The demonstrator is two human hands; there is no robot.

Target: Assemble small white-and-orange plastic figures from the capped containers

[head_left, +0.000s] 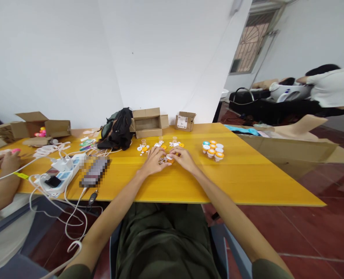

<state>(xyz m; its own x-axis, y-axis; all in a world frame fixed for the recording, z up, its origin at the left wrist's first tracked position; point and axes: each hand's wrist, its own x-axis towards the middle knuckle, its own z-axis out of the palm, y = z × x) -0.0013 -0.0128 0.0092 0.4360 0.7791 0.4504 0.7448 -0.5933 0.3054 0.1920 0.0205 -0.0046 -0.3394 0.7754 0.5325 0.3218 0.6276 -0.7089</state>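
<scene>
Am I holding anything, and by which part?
Your right hand seems to grip a small white piece by its right edge; whether your left hand holds anything can't be told.

Dark green sleeves (269, 268), apparently short

Three clear cups (143, 142), one power strip (63, 175)

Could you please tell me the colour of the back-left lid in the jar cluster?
The lid is teal, shown best in the head view.
</scene>
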